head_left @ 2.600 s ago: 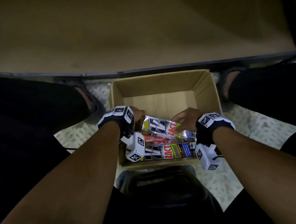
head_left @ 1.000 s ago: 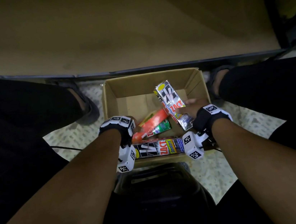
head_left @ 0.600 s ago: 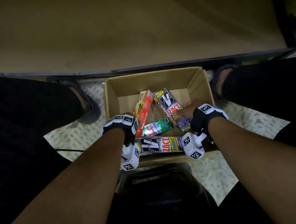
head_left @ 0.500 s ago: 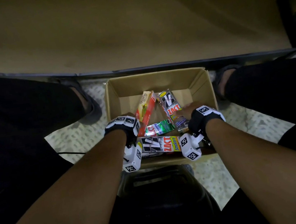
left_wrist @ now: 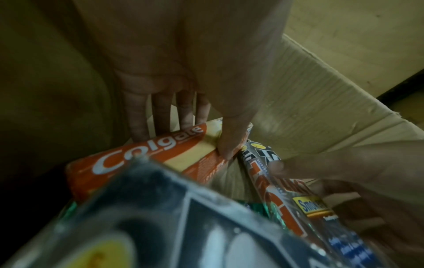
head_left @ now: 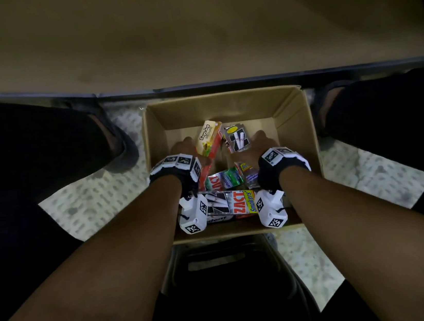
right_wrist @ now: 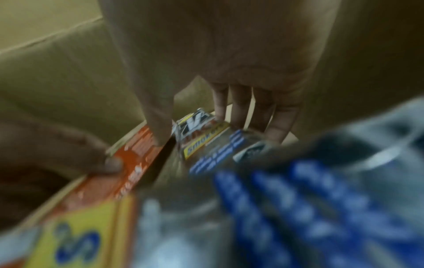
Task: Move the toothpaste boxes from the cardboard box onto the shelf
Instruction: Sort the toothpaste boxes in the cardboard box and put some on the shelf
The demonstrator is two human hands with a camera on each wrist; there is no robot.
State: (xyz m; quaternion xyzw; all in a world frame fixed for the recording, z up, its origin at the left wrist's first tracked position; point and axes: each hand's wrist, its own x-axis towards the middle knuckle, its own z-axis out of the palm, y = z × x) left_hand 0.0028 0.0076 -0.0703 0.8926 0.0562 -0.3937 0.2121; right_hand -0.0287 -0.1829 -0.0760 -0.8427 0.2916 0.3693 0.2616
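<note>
An open cardboard box (head_left: 293,112) stands on the floor between my feet. My left hand (head_left: 185,147) grips an orange Colgate toothpaste box (head_left: 209,139) (left_wrist: 160,154), tilted up on end; thumb and fingers clamp its sides. My right hand (head_left: 259,142) grips a silver Zact toothpaste box (head_left: 236,138) (right_wrist: 199,130), also tilted up, beside the orange one. A green Zact box (head_left: 225,180) and another silver Zact box (head_left: 235,203) lie flat near the front wall. The brown shelf board (head_left: 188,28) stretches beyond the box.
My knees and feet flank the box on a patterned floor mat (head_left: 97,199). A dark stool (head_left: 229,279) sits just below the box's near wall. The shelf's dark front edge (head_left: 222,85) runs right behind the box.
Both hands reached deeper toward the box's far side. The orange box in my left hand went from lying low to standing tilted; the silver box stays held by my right hand.
</note>
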